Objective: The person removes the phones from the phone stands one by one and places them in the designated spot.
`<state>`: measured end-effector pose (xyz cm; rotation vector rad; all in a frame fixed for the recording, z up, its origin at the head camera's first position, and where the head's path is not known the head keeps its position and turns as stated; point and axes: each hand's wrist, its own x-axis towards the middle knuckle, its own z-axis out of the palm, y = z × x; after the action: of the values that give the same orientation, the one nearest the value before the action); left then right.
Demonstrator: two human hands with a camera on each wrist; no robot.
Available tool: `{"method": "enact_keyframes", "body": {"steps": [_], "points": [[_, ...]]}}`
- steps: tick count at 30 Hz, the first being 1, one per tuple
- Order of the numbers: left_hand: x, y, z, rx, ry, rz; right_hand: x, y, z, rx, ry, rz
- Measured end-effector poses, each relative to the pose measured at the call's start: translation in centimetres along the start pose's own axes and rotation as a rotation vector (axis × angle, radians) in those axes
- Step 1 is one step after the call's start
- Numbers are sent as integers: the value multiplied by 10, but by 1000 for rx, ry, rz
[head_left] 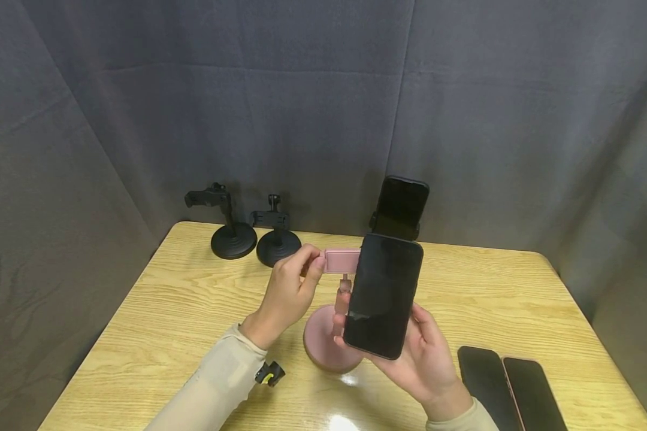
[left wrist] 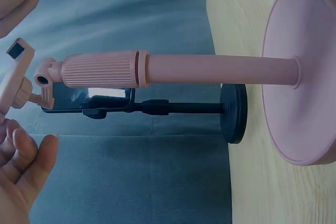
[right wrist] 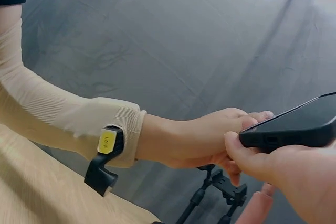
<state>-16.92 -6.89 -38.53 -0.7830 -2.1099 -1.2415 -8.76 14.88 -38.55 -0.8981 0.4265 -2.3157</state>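
A pink desktop phone stand [head_left: 329, 347] stands upright, its round base on the wooden table. My left hand [head_left: 288, 290] pinches the left end of the stand's clamp [head_left: 342, 261] between thumb and fingers. In the left wrist view the stand's ribbed collar [left wrist: 100, 69] and post are in plain sight, with my left fingertips at the clamp. My right hand [head_left: 423, 362] holds a black smartphone [head_left: 384, 296] upright, dark screen towards me. This phone overlaps the right end of the clamp in the head view and hides it. Right fingers curl at the phone's edge in the right wrist view.
Two black phone stands, one [head_left: 233, 239] left of the other [head_left: 278, 245], stand at the back left. Another smartphone [head_left: 402, 200] sits in a black stand behind the held phone. Two smartphones, one black [head_left: 485, 377] and one pink-edged [head_left: 534, 389], lie front right. Grey curtain [head_left: 313, 120] surrounds the table.
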Motion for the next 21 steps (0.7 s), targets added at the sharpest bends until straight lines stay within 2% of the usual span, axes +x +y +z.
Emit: {"method": "enact_keyframes", "body": {"steps": [8,16,21], "points": [[0,2,0,-15,-7,-14,-16,-11,0,2,-4,-49],[0,2,0,-28,2,-17,-27,-21,-3,58,23,-92],[-1,2,1,-119,-21,-64,-34,-27,-6,71,30,-103]]}}
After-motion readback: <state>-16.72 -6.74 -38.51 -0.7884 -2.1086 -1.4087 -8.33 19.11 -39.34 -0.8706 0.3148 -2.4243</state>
